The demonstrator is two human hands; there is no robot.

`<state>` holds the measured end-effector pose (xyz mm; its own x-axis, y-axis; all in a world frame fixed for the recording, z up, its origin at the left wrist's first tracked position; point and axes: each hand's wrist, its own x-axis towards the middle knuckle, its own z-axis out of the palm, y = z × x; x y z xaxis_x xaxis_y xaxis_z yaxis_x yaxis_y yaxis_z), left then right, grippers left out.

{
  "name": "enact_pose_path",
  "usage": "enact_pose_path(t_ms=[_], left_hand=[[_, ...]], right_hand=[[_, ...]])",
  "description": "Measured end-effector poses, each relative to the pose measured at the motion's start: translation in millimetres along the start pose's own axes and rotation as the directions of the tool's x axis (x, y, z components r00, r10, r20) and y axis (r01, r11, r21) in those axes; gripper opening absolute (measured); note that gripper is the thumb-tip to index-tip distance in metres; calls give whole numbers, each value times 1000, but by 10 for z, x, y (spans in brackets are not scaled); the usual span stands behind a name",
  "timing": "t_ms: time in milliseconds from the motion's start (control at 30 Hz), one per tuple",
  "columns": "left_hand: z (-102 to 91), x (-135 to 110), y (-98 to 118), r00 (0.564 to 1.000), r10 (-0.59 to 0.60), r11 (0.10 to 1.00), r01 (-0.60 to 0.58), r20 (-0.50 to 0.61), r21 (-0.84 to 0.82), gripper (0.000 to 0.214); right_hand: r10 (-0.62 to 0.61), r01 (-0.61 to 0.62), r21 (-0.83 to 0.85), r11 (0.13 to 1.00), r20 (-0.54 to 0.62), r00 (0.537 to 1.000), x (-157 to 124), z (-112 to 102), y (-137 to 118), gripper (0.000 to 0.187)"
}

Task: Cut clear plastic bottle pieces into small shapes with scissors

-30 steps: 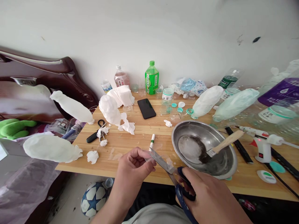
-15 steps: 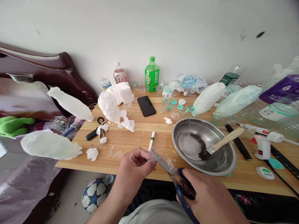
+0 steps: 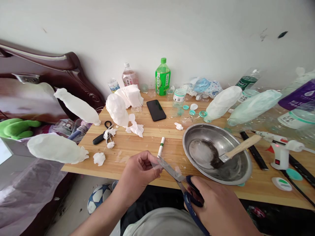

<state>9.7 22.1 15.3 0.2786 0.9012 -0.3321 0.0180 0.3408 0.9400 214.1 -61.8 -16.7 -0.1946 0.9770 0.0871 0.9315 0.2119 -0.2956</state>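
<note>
We hold a small clear plastic scrap (image 3: 154, 165) pinched between the thumb and curled fingers of our left hand (image 3: 137, 172), just off the near edge of the pale wooden table (image 3: 152, 144). Our right hand (image 3: 219, 206) is closed through the dark blue loops of the steel-bladed scissors (image 3: 176, 175), whose blades run toward ten o'clock and meet the scrap right at the left fingertips. The scrap is nearly transparent and half hidden by the thumb, so we cannot tell its outline for sure, nor how far the blades are parted.

To cut well, we judge it best to keep the plastic taut and feed it deep toward the pivot, where thin film shears cleanly instead of folding between the tips. We should keep our left thumb behind the cutting line, since it sits just beside the upper blade. We would turn the scrap, not the scissors, to follow any curve.

At two o'clock from our hands sits a round stainless-steel bowl (image 3: 236, 170) with a wooden-handled brush (image 3: 236, 150) lying in it, bristles down. At twelve o'clock lies a white marker with a green band (image 3: 161, 146), and farther back a black smartphone (image 3: 156, 110) and a green plastic bottle (image 3: 162, 77). A white glue gun (image 3: 279, 150) rests at three o'clock.
</note>
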Motion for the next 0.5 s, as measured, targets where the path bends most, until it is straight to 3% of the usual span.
enact_pose_path(t_ms=[200,367,500], left_hand=[[-18,17,-41,1000,16,998,-18,23,64,19],[57,-69,-55,1000,30,999,-30,4,-28,16],[-15,-51,-41,981,104,995,-101,-166,24,19]], right_hand=[[5,-17,94,995,130,991,-81,163,64,22],[-44,23,233,972,86,995,-148,242,-6,35],[43,-87,418,905,112,993,-210,287,-146,29]])
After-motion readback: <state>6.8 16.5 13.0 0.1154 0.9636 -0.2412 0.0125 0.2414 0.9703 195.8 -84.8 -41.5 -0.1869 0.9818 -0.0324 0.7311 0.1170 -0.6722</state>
